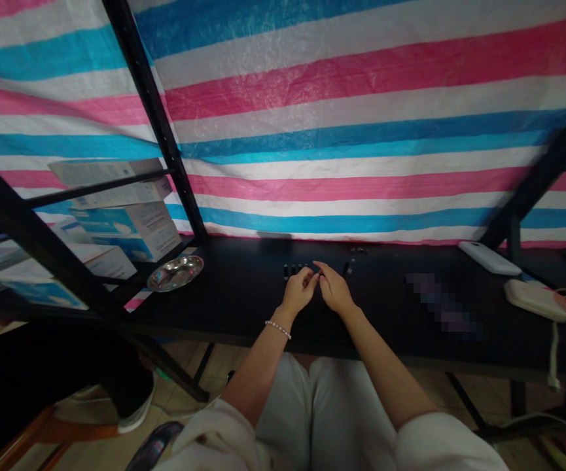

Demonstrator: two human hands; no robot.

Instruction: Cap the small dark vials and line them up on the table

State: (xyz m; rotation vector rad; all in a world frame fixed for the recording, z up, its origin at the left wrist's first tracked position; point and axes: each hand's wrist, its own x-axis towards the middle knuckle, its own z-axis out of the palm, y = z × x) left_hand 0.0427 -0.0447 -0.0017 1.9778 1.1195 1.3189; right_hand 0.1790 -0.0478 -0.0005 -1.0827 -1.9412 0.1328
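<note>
My left hand [300, 291] and my right hand [333, 288] meet over the black table [243, 307], fingertips pinched together and touching. What they pinch is too small to make out. Several small dark parts [292, 269] stand in a row on the table just beyond my left hand. A few more small dark parts [350, 265] lie beyond my right hand. A bead bracelet circles my left wrist.
A shiny metal dish [175, 273] sits at the table's left end. White and blue boxes [130, 226] fill a black metal rack on the left. White devices [489, 258] lie at the right. A striped tarp hangs behind.
</note>
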